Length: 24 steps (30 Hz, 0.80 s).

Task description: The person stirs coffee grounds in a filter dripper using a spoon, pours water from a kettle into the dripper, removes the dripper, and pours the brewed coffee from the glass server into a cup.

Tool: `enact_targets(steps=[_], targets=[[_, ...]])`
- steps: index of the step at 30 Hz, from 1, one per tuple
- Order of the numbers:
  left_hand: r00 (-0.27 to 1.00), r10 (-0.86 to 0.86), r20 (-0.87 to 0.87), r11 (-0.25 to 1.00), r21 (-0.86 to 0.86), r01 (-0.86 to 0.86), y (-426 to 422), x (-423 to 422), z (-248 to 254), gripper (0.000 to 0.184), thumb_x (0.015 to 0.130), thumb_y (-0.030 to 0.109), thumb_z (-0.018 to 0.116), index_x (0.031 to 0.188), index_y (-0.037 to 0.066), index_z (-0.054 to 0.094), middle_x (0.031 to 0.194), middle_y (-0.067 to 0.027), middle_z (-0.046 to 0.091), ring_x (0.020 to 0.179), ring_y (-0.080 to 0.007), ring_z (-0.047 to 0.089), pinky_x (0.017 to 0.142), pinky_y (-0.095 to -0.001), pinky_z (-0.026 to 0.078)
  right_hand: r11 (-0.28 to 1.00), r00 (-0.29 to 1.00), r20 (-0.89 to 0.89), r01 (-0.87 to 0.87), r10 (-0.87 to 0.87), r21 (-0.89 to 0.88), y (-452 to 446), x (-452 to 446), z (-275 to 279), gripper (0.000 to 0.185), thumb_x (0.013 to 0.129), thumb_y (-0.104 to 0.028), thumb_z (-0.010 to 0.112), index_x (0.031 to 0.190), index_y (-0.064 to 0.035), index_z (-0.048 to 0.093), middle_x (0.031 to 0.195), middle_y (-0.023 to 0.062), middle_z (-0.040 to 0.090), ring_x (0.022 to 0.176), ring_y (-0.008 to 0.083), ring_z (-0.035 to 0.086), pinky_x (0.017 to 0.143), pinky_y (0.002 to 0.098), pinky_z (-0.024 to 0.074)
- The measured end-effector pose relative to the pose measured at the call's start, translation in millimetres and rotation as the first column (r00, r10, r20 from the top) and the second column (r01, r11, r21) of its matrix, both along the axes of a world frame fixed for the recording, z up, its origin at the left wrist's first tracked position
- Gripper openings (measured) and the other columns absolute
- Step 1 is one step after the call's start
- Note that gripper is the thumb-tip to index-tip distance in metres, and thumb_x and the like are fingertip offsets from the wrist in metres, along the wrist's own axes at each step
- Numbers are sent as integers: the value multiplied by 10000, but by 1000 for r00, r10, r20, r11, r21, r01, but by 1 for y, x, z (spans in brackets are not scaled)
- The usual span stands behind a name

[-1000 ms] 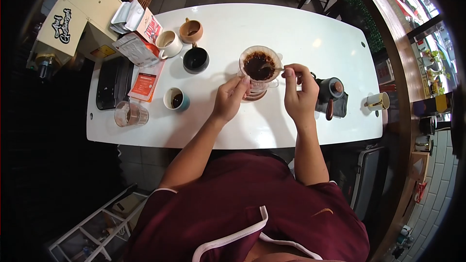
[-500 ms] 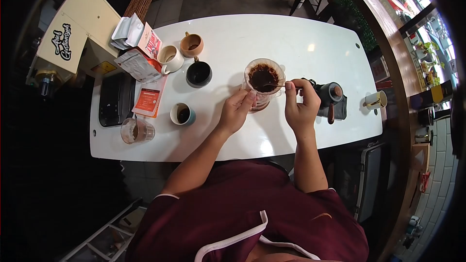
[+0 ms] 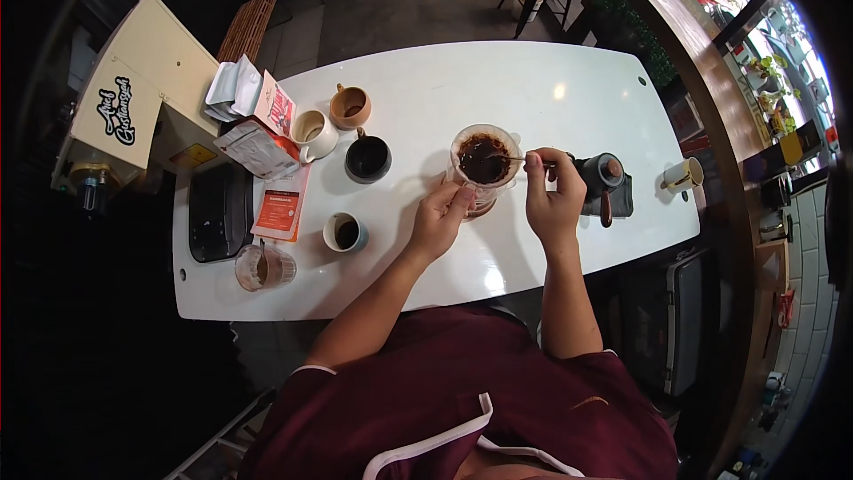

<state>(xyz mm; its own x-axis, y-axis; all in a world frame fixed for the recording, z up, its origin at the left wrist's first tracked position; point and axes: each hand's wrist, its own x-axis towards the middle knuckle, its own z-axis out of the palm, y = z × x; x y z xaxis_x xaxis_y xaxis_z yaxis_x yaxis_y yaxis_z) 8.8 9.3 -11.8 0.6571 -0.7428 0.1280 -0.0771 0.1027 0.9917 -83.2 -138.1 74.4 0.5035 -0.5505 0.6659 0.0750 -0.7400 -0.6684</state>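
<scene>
A clear dripper (image 3: 510, 135) holds wet, dark coffee grounds (image 3: 484, 158) and sits on a glass server (image 3: 480, 208), mostly hidden below it. The fingers of my left hand (image 3: 439, 220) are closed on the dripper's near left side. My right hand (image 3: 555, 196) pinches a thin spoon (image 3: 515, 158), whose far end dips into the grounds; its tip is hidden. Just beyond my right hand, a dark pot-like vessel (image 3: 609, 169) with a wooden handle rests on a black cloth.
Left on the white table (image 3: 426, 80) are a tan mug (image 3: 350, 107), white mug (image 3: 311, 130), black mug (image 3: 368, 160), blue-white cup (image 3: 352, 235), ribbed glass (image 3: 274, 268), coffee bags (image 3: 283, 213) and a cream machine (image 3: 133, 80). Another cup (image 3: 682, 176) stands at the right edge.
The camera view has shifted slightly, so the table appears lower. The spoon still sits in the grounds, whose surface looks more broken up and wetter. Both hands keep their hold.
</scene>
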Motion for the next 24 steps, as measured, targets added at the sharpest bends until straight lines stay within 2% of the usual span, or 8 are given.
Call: enact_targets(steps=[4, 6, 7, 13, 20, 24], targets=[[999, 23, -46, 999, -21, -24, 0, -4, 6, 344, 996, 293, 463, 902, -1, 615, 798, -1, 559, 734, -69, 493, 704, -218, 423, 998, 998, -31, -53, 53, 21, -1, 3, -3, 98, 850, -61, 658, 835, 15, 598, 704, 90, 616, 585, 154, 544, 550, 264, 437], [999, 29, -34, 999, -34, -31, -2, -4, 3, 341, 997, 289, 462, 905, -1, 617, 789, 1, 555, 730, -68, 491, 697, -216, 420, 997, 991, -115, -71, 73, 20, -2, 4, -2, 103, 848, -69, 662, 832, 11, 599, 709, 88, 616, 583, 163, 536, 547, 275, 437], [999, 38, -24, 998, -44, -39, -2, -4, 2, 338, 997, 285, 462, 908, -2, 618, 781, 4, 552, 726, -68, 488, 691, -215, 417, 995, 987, -129, -95, 99, 35, 0, 4, 3, 102, 875, -66, 628, 829, 18, 592, 660, 65, 578, 591, 125, 499, 574, 250, 414], [996, 79, -34, 997, -6, -79, -4, -8, 9, 317, 1000, 251, 449, 888, 1, 608, 742, 16, 521, 707, -62, 463, 675, -208, 402, 995, 992, -83, -100, 99, 1, 0, 2, 19, 105, 868, -63, 635, 816, 9, 579, 659, 64, 570, 577, 125, 479, 560, 252, 406], [991, 132, -10, 989, -71, -132, -8, -12, 7, 312, 1001, 241, 444, 870, 3, 597, 727, 17, 503, 685, -60, 442, 652, -208, 380, 989, 979, -144, -143, 145, 27, -4, 2, 12, 119, 853, -96, 658, 809, -5, 596, 692, 81, 597, 561, 156, 511, 519, 275, 418], [986, 159, -45, 983, -81, -162, -9, -17, 11, 307, 999, 225, 442, 858, -3, 592, 718, 16, 494, 677, -61, 435, 644, -209, 374, 984, 979, -108, -171, 176, 54, -7, 5, 12, 118, 870, -97, 641, 844, 7, 590, 699, 87, 602, 566, 155, 520, 532, 275, 429]])
